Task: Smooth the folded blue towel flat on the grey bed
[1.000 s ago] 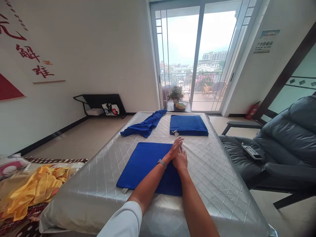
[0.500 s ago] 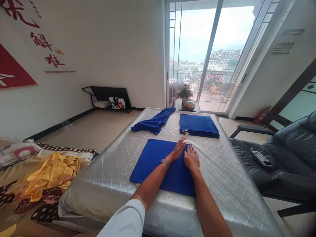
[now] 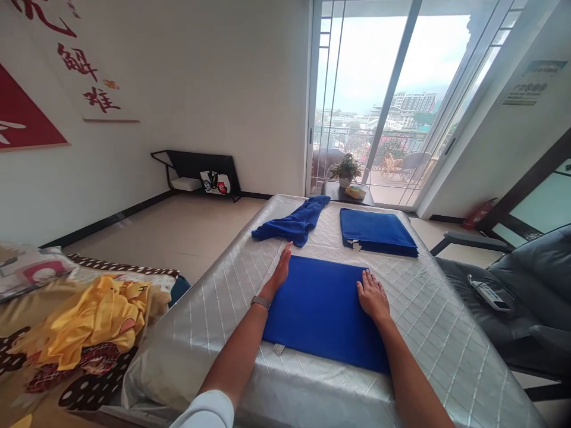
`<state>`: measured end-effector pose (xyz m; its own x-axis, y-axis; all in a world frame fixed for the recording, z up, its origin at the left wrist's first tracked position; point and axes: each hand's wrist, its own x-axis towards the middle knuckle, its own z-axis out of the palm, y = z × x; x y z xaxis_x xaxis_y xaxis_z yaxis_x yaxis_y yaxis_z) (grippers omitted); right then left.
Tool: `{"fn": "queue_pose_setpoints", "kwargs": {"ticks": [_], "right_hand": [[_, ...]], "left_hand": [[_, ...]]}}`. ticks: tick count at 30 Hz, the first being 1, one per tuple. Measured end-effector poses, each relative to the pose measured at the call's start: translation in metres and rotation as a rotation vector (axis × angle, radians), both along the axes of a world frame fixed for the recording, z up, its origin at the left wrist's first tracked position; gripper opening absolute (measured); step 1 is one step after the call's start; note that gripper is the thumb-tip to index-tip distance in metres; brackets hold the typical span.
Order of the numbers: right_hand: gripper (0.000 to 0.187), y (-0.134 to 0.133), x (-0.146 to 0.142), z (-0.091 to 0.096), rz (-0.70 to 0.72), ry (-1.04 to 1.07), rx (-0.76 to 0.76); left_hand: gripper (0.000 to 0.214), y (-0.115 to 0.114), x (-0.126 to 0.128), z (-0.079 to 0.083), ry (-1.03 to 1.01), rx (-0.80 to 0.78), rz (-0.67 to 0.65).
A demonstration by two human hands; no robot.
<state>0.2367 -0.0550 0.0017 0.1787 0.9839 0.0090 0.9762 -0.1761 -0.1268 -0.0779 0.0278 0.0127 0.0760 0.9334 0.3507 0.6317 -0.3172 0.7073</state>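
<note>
From your head camera, the folded blue cloth [image 3: 325, 309] lies flat on the near part of the silver-covered bed [image 3: 214, 315], its white label [image 3: 279, 349] poking out at the near edge. Your left hand [image 3: 280, 268] stands edge-on along its left side, fingers straight, grasping nothing; whether it presses the fabric you cannot tell. Your right hand [image 3: 373, 295] rests palm down over the right edge, fingers extended, gripping nothing. Set at opposite sides, they probably keep the fold flat and its edges straight. Beyond, the stack of folded blue cloths [image 3: 379, 229] sits squared at the far right, likely for tidiness, and well apart from the crumpled blue cloth [image 3: 297, 220] at the far left, which looks unfolded.
</note>
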Motion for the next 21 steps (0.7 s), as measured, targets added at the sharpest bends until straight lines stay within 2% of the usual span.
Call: {"fn": "queue_pose_setpoints", "kwargs": {"ticks": [4, 8, 21], "right_hand": [[0.066, 0.001, 0.002, -0.002, -0.007, 0.000, 0.000], [0.065, 0.002, 0.003, -0.003, -0.013, -0.003, -0.028], [0.068, 0.001, -0.001, 0.004, -0.035, 0.037, -0.024]], "left_hand": [[0.058, 0.002, 0.009, -0.004, -0.162, 0.002, -0.072], [0.058, 0.002, 0.014, -0.006, -0.197, -0.055, -0.072], [0.057, 0.002, 0.024, -0.014, 0.091, 0.026, -0.130]]}}
